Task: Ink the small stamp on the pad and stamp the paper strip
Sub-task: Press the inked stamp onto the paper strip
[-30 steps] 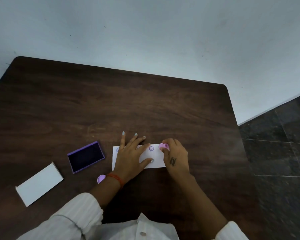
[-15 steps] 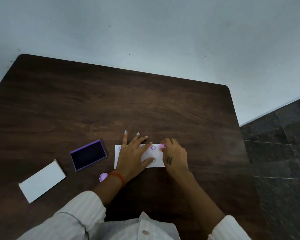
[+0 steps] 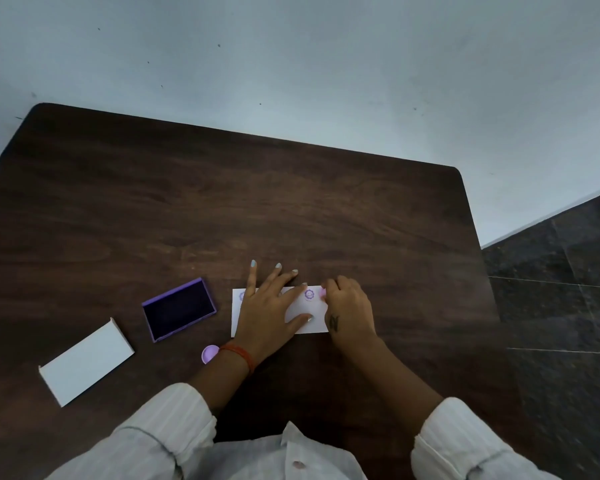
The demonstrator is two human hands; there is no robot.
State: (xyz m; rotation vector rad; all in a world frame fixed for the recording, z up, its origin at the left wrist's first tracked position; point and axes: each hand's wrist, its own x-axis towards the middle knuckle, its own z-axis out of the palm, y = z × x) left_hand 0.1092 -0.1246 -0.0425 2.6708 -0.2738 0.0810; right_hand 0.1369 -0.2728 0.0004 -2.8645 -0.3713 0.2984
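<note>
White box lid [image 3: 86,362] far left, then open purple ink pad [image 3: 180,309], well left of the strip. Small lilac cap [image 3: 209,353] by the left wrist. Left hand [image 3: 269,308] spread flat, pinning the paper strip [image 3: 312,311], long axis left-right, 2 prints visible. Right hand [image 3: 349,310] pinched closed on the small pink stamp [image 3: 323,292], at the strip's far right corner; nearest free paper just nearward.

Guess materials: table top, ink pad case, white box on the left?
Table: dark wood or wood-look laminate, matte; grain streaks visible. Ink pad case: likely purple plastic, dark pad inside. White box: probably matte cardboard, crisp folded edges.
</note>
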